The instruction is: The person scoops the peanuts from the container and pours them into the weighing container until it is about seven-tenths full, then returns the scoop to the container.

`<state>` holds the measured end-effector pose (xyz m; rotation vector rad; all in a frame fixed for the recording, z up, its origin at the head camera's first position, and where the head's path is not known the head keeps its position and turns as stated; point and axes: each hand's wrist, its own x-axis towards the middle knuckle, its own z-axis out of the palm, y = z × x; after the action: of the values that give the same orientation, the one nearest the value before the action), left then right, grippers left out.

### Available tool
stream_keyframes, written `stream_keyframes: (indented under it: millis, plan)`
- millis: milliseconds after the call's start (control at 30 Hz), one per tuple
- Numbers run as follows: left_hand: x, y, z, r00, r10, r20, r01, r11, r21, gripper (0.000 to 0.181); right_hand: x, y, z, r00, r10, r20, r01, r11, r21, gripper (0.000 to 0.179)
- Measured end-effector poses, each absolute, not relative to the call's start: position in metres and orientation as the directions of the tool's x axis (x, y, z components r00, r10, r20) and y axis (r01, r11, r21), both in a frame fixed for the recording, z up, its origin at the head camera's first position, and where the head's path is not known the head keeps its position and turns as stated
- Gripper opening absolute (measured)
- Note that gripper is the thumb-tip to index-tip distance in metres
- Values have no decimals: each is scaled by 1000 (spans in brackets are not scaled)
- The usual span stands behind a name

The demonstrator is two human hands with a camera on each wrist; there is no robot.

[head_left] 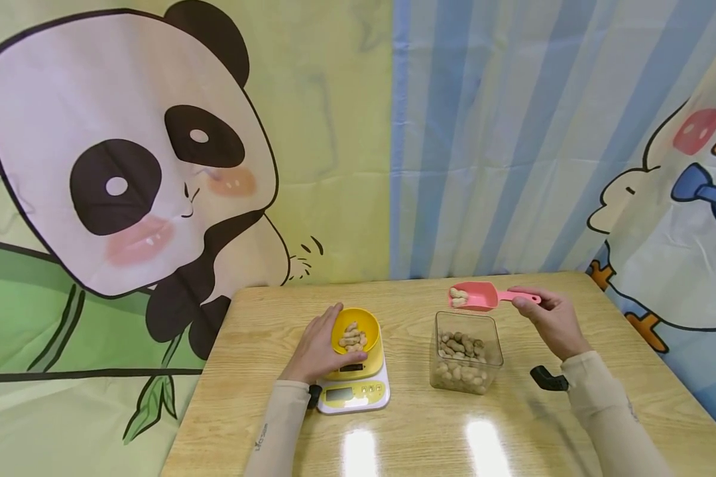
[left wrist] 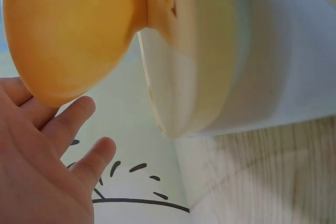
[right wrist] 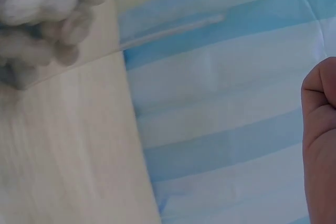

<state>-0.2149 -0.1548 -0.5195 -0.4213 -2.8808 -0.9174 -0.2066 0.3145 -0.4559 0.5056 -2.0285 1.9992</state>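
Toward the left edge of the bench (head_left: 233,384), the left hand (head_left: 317,344), spread wide, grips a yellow bowl (head_left: 370,324) on a kitchen scale (head_left: 364,395). The right hand (head_left: 553,322) pinches a pink scoop (head_left: 482,295) near the far edge; a clear peanut box (head_left: 470,322) stands between, printed curtains (head_left: 441,165) behind.

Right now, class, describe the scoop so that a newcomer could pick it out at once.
On the wooden table, find the clear container of peanuts. Just above it in the head view, the right hand holds the scoop by its handle, with a few peanuts inside. Its pink colour sets it apart from the clear container and the yellow bowl.
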Motion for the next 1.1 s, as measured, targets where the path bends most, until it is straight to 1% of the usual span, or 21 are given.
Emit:
stream_keyframes:
  millis: [133,300,367,467,533,633,700,833,967,1100]
  plan:
    - [-216,-155,-521,-959,230,168,285,777,562,122,-215,311,-442,-903,-94,419,-419,-20,-908,24]
    - [-216,-156,-523,-961,213,174,275,763,585,122,-227,301,-423,-885,-106,454,-457,4,-890,21]
    - [-215,-156,-523,-962,208,176,272,757,594,122,-231,295,-417,-878,-117,465,-466,-20,-885,21]
    - [-216,-156,-524,-963,206,176,271,756,596,122,-236,285,-411,-870,-146,471,-458,-116,-882,21]
    - [-216,-156,-524,-963,207,172,269,756,597,122,-239,278,-409,-862,-177,474,-439,-208,-874,22]
    - [-216,-156,-525,-964,210,161,265,757,597,121,-243,268,-410,-853,-205,480,-415,-289,-863,23]
    - [-216,-155,-525,-965,211,157,263,755,601,121,-246,260,-412,-847,-217,486,-413,-306,-858,23]
    - [-216,-155,-527,-967,209,148,256,751,609,120,-253,248,-417,-837,-238,493,-418,-302,-857,22]
    - [-216,-156,-527,-966,210,148,256,752,607,120,-258,237,-424,-839,-249,484,-426,-251,-869,22]
    - [-216,-156,-528,-965,211,159,264,750,607,120,-263,227,-430,-856,-241,457,-424,-175,-888,22]
